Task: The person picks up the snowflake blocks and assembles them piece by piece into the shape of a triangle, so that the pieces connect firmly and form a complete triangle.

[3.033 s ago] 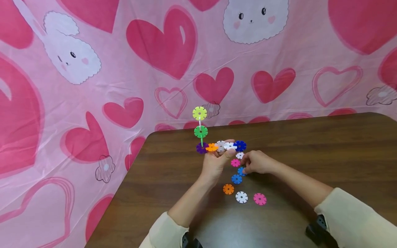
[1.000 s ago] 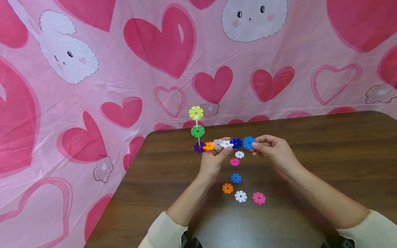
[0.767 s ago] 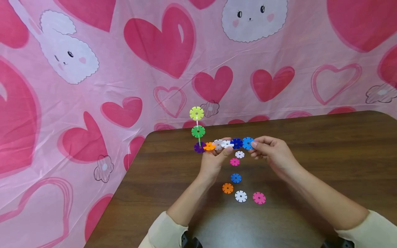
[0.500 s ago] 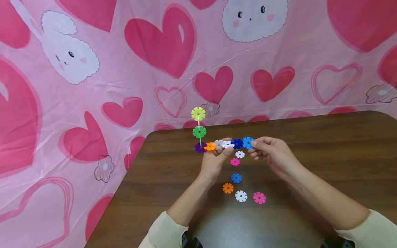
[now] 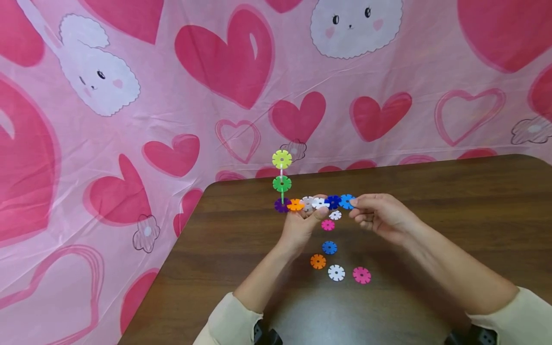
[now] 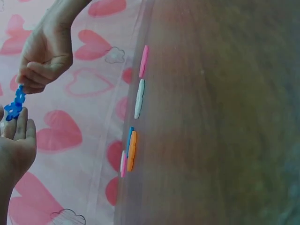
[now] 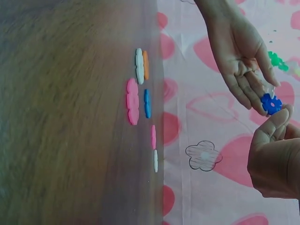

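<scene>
My left hand (image 5: 297, 232) holds a chain of notched plastic snowflake discs above the table, thumb on a white disc (image 5: 319, 203). Leftward run a greyish-white disc (image 5: 307, 203), an orange disc (image 5: 295, 205) and a purple disc (image 5: 282, 205). From the purple one a green disc (image 5: 282, 184) and a yellow disc (image 5: 281, 159) rise upright. At the right end sits a dark blue disc (image 5: 333, 202). Between thumb and fingers, my right hand (image 5: 388, 215) pinches a light blue disc (image 5: 346, 201) against it; how deep the notches interlock cannot be made out.
Loose discs lie on the brown wooden table (image 5: 431, 201) below the hands: small white (image 5: 335, 215), small pink (image 5: 327, 225), blue (image 5: 329, 247), orange (image 5: 318, 261), white (image 5: 336, 272) and pink (image 5: 362, 275). A pink heart-patterned cloth (image 5: 241, 72) hangs behind.
Three seconds ago my right hand was at the light blue disc on the table. It has lifted the disc to the chain's right end, and the gap to the dark blue disc has closed.
</scene>
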Tool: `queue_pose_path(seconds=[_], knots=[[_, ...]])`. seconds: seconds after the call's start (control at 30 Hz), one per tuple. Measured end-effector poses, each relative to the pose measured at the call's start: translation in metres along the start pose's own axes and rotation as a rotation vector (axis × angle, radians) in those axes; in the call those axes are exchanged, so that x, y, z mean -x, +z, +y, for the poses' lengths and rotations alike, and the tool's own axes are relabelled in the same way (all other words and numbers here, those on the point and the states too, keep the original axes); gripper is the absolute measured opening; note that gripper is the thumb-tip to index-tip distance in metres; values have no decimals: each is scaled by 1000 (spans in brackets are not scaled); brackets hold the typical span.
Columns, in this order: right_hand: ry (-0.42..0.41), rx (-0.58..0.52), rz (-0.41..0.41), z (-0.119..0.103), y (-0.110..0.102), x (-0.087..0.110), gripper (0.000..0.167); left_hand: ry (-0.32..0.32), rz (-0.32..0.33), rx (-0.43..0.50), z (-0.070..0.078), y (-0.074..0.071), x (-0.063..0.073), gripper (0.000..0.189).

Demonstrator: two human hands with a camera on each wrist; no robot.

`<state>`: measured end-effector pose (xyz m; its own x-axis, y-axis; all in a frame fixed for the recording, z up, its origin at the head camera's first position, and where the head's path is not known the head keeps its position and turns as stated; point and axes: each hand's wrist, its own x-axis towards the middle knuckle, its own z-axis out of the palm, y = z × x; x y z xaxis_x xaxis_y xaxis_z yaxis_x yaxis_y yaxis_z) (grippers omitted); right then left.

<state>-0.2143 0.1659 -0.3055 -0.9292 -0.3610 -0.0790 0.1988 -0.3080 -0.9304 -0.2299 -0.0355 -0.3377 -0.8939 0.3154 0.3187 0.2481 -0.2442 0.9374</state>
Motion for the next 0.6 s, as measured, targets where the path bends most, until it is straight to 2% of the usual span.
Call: queue_pose_path(seconds=[0.23,0.43,0.6], knots=[[78,24,-98,0,-8,-1,21,-13,-60,-145,3,-5,0,33],[82,-16,-155,1,-10,-1,21,-10,-82,-101,2,-7,0,30],[91,3,-180,0,-10,-1,20,-14,-90,-70,2,-7,2,33]])
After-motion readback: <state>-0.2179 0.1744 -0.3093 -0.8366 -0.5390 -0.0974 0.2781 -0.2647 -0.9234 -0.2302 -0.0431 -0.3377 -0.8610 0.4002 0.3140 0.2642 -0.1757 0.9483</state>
